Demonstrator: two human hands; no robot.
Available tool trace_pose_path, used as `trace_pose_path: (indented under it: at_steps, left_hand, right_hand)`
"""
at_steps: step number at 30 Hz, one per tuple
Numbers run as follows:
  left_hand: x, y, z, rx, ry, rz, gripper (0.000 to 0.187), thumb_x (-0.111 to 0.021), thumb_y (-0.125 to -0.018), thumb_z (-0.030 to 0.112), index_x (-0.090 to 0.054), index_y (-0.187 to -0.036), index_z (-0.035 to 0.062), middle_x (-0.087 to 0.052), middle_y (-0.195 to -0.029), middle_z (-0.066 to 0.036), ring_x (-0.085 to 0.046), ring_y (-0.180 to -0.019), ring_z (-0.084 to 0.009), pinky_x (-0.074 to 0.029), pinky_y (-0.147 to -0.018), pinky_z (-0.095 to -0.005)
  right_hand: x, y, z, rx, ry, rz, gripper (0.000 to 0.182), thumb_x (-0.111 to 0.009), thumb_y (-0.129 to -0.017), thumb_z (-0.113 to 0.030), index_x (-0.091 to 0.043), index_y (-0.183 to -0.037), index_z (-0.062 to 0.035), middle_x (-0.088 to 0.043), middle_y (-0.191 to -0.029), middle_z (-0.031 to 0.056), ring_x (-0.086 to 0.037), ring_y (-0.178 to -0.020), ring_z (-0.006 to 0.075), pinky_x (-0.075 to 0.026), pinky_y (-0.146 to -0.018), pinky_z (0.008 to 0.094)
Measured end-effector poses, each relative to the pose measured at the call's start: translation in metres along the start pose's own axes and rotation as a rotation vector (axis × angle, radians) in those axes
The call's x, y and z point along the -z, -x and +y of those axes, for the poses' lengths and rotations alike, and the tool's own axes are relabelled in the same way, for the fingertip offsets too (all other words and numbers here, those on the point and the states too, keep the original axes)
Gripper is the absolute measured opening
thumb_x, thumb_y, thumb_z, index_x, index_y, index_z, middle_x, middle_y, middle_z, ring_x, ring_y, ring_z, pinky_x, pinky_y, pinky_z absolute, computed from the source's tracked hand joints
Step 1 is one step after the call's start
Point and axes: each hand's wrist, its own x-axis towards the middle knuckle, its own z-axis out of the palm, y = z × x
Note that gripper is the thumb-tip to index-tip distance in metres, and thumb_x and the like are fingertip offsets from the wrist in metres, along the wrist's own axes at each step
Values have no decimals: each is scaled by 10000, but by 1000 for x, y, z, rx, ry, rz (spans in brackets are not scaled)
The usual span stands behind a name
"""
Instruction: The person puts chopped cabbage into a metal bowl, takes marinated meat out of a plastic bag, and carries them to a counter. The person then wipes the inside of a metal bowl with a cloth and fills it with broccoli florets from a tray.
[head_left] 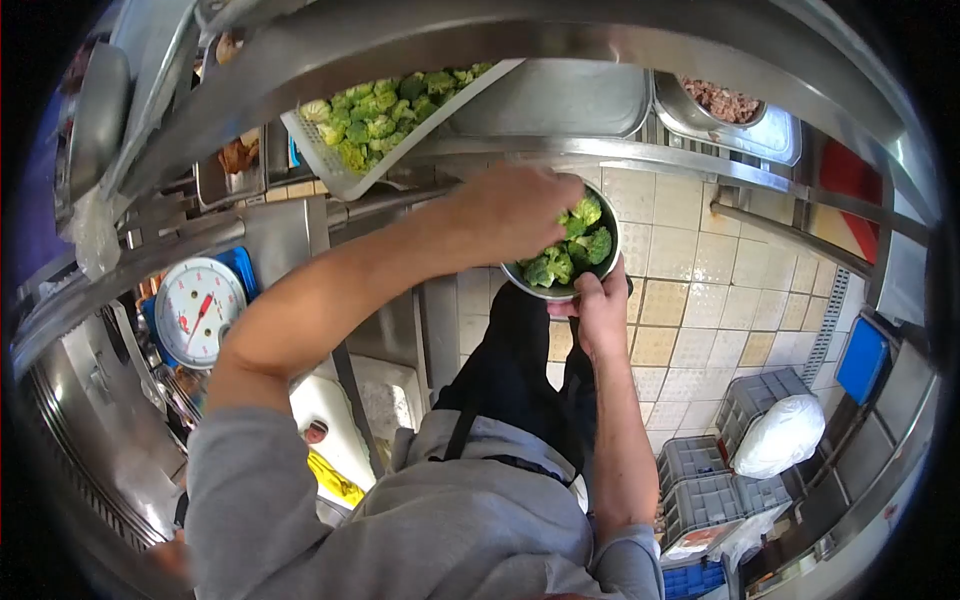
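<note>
A round metal bowl (612, 222) with several broccoli florets (590, 246) in it is held in front of my body. My right hand (602, 310) grips the bowl's near rim, thumb on the rim and fingers beneath. Over the bowl's left side is my left hand (525, 210), its fingers bent down at the florets; whether it pinches one is hidden. A white basket (345, 185) heaped with cut broccoli (385, 115) sits ahead and to the left, on the metal counter.
An empty metal tray (550, 98) lies beside the basket, with a bowl of chopped meat (720, 100) farther right. A dial scale (200, 312) stands at left. Grey crates (700, 500) are on the tiled floor at right. A metal rail (500, 45) crosses above the counter.
</note>
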Motion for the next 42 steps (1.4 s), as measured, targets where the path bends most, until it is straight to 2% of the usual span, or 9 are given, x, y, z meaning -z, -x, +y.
trace_pose_path:
  at_steps: [4, 9, 11, 14, 17, 29, 36, 38, 42]
  left_hand:
    - [-3, -7, 11, -70, -39, -103, 221, -676, -902, 264, -675, -1022, 79, -715, -932, -145, -703, -881, -357, -559, -786, -479]
    - [37, -65, -113, 152, -142, 629, 319, -613, -950, 397, -694, -1113, 136, -723, -963, -182, -713, -910, -345, -556, -810, -503]
    - [52, -77, -152, 408, -411, 449, 453, -555, -974, 480, -664, -1269, 153, -718, -1124, -200, -696, -1043, -366, -539, -919, -508]
    - [42, -77, -209, 460, -531, 265, 616, -500, -977, 558, -558, -1435, 150, -669, -1291, -198, -644, -1178, -387, -508, -1009, -503]
    - [51, -58, -247, 547, -303, 208, 700, -511, -965, 577, -473, -1503, 131, -587, -1416, -197, -558, -1305, -381, -458, -1085, -491]
    - [34, -25, -325, 587, -182, 228, 780, -529, -960, 629, -406, -1557, 141, -329, -1628, -181, -320, -1499, -356, -284, -1222, -444]
    - [56, -56, -221, 435, -369, 114, 644, -613, -921, 625, -634, -1333, 131, -627, -1356, -177, -588, -1263, -347, -469, -1053, -455]
    - [41, -61, -217, 433, -378, 447, 525, -659, -914, 570, -693, -1153, 103, -708, -1158, -149, -673, -1061, -332, -527, -915, -469]
    - [26, -68, -220, 374, -367, 516, 454, -642, -941, 507, -709, -1105, 89, -716, -1121, -148, -678, -1024, -337, -528, -885, -482]
  right_hand:
    - [-1, 2, -2, 12, -26, 16, 627, -367, -867, 65, -304, -1479, -55, -606, -1197, 208, -725, -791, 271, -643, -533, 326]
    - [10, 8, 10, -33, -54, 50, 617, -375, -852, 60, -330, -1459, -43, -613, -1179, 213, -728, -780, 277, -645, -532, 331]
    - [11, 10, 10, -37, -43, 55, 612, -375, -855, 59, -332, -1457, -42, -613, -1179, 215, -728, -778, 278, -645, -532, 333]
    - [15, 14, 17, -35, -29, 69, 609, -377, -860, 59, -334, -1459, -42, -612, -1180, 216, -726, -773, 279, -644, -527, 333]
    - [22, 17, 21, -51, -40, 48, 626, -373, -853, 72, -332, -1466, -45, -609, -1182, 210, -720, -784, 267, -638, -522, 320]
    - [17, 6, 17, -49, -8, 25, 614, -372, -868, 66, -322, -1472, -37, -607, -1175, 215, -715, -754, 262, -626, -518, 314]
    - [13, 4, 26, -22, -5, 43, 586, -384, -844, 69, -379, -1419, -44, -627, -1138, 198, -714, -738, 252, -627, -500, 306]
    - [9, 5, 25, -41, -17, 40, 594, -384, -846, 69, -375, -1429, -47, -627, -1146, 196, -714, -752, 254, -628, -507, 309]
    - [14, 7, 32, -34, -5, 28, 666, -360, -879, 70, -265, -1527, -45, -600, -1198, 237, -717, -721, 259, -625, -509, 294]
